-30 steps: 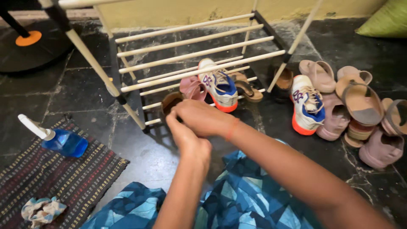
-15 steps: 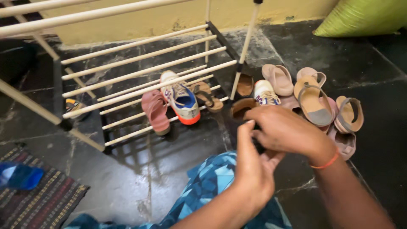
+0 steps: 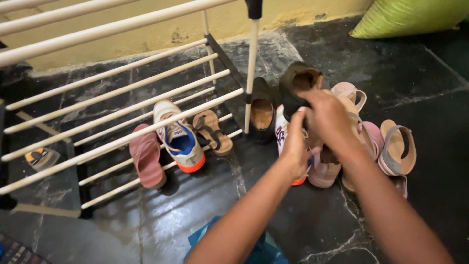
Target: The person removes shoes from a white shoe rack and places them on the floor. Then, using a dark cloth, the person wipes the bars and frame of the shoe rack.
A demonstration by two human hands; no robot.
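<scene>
Both my hands hold a black shoe [image 3: 297,83] with a tan lining above the pile of footwear to the right of the rack. My right hand [image 3: 332,122] grips its side from the right and my left hand [image 3: 296,146] touches it from below. A matching black shoe [image 3: 261,108] rests on the floor by the rack's corner post. Under my hands a white, blue and orange sneaker [image 3: 281,132] is partly hidden.
A cream-barred shoe rack [image 3: 122,105] holds a pink slipper [image 3: 146,159], a white-and-blue sneaker [image 3: 180,138] and a brown sandal [image 3: 211,131] on its bottom shelf. Pink and tan sandals [image 3: 395,146] lie heaped at the right. A green cushion [image 3: 415,17] sits by the wall.
My hands have carried the black shoe from in front of the rack rightward and up over the footwear pile. The view has swung right, so the mat and blue bottle left the frame.
</scene>
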